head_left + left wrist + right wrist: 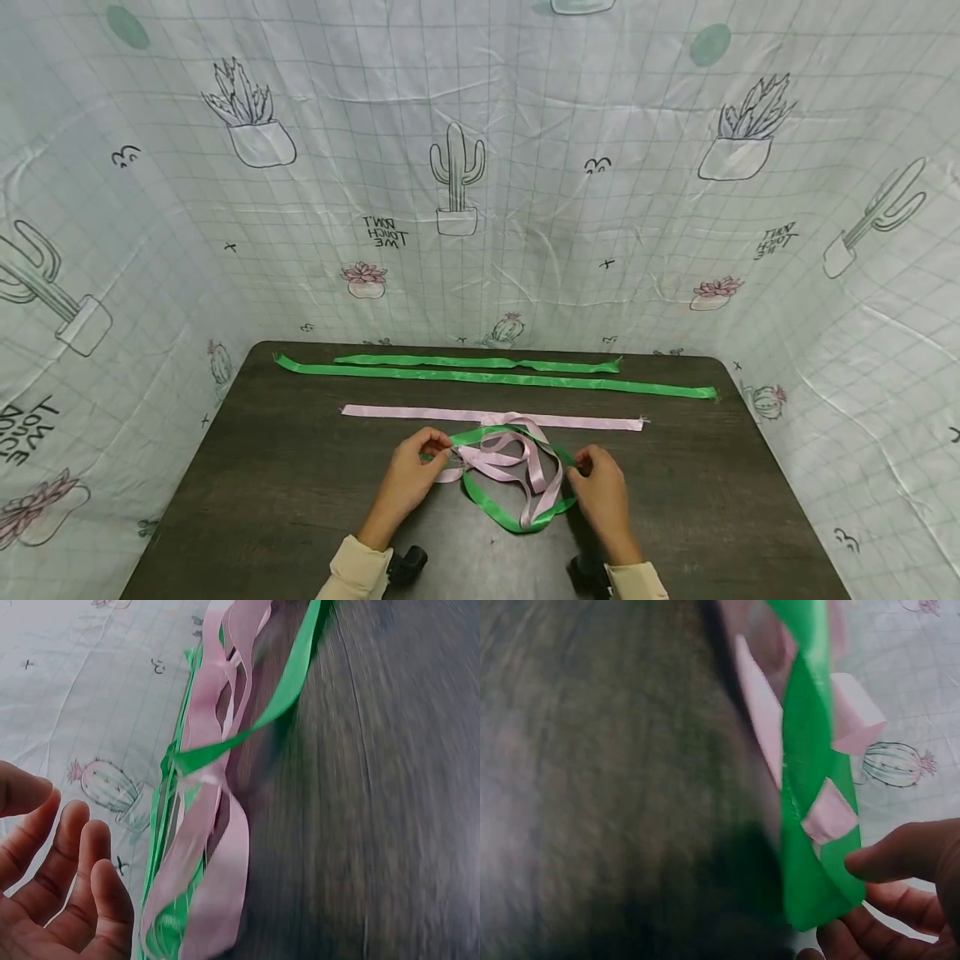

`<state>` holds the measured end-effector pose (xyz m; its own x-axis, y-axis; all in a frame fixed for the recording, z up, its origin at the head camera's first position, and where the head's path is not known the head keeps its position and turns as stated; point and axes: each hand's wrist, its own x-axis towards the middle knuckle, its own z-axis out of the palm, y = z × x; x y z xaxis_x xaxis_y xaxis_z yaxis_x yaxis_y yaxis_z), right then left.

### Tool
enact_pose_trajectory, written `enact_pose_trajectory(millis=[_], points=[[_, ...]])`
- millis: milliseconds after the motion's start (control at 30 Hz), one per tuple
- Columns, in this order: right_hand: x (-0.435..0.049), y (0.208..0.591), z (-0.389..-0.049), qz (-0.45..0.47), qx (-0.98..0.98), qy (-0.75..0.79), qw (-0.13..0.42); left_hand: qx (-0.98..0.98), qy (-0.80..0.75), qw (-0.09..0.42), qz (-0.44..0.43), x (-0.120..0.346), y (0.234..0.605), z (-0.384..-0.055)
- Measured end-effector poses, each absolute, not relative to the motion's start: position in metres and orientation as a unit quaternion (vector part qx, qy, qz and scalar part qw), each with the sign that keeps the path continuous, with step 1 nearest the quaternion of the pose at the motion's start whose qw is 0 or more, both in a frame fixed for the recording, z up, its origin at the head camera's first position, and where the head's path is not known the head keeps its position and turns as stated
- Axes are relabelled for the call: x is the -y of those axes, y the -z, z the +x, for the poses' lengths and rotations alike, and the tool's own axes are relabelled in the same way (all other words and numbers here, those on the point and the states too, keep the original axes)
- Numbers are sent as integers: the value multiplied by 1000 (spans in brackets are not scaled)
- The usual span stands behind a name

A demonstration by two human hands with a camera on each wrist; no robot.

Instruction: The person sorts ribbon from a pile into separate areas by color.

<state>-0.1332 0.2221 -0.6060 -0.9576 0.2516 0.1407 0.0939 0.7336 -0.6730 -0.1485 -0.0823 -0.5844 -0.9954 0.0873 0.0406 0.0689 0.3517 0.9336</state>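
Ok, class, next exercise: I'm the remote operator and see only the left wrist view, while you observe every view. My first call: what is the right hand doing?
Observer: The right wrist view shows the right hand pinching a green ribbon.
Operator: What lies just beyond the ribbon tangle?
Observer: In the head view, a pink strip lies stretched out from side to side there.
Operator: And farther back, how do the green strips compare?
Observer: There are two, and the nearer strip reaches past the farther strip at both ends.
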Motion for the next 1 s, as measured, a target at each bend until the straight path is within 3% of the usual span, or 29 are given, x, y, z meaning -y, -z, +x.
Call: enact_pose_trajectory(millis=[367, 1000], points=[[-220, 608, -146, -80, 919, -349, 164, -816, -573, 11, 74, 63, 577, -157], [-186, 536, -161, 21, 879, -407, 247, -833, -532, -1, 153, 36, 566, -181]])
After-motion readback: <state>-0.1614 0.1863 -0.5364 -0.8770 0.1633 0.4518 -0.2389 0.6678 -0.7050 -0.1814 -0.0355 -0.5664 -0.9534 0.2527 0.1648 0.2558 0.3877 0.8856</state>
